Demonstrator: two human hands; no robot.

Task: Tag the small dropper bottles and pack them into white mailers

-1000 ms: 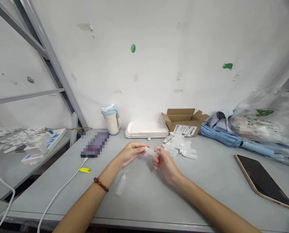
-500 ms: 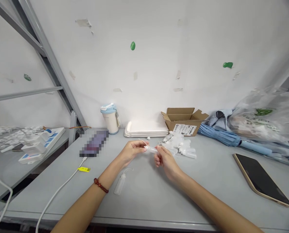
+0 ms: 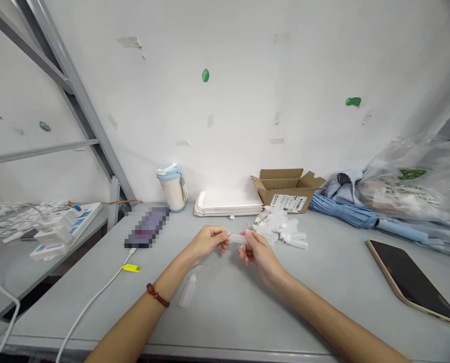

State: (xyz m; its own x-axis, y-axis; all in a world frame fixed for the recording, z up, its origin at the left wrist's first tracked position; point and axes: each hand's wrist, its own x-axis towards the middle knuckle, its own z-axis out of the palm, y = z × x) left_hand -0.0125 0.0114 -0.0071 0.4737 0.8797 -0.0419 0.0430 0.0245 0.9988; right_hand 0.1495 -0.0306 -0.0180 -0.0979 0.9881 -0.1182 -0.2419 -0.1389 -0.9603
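Note:
Between my two hands a small translucent plastic tube (image 3: 237,238) lies crosswise above the table. My left hand (image 3: 208,240) pinches its left end, and the cap there is hidden by the fingers. At the other end my right hand (image 3: 258,250) grips the tube between thumb and finger. A similar tube (image 3: 187,292) with a thin curved cord at its top rests on the table near my left forearm. Just beyond my right hand is a pile of such translucent tubes (image 3: 281,227).
Behind the pile stand an open cardboard box (image 3: 291,194) and a stack of white envelopes (image 3: 228,202). A cup (image 3: 172,189) and a pixelated phone (image 3: 148,228) on a cable are to the left. To the right lie a blue umbrella (image 3: 345,213) and a phone (image 3: 409,280).
My left fingers have closed over the capped end of the tube, covering the cap and cord seen before. The tube now lies more level. My right hand keeps its grip.

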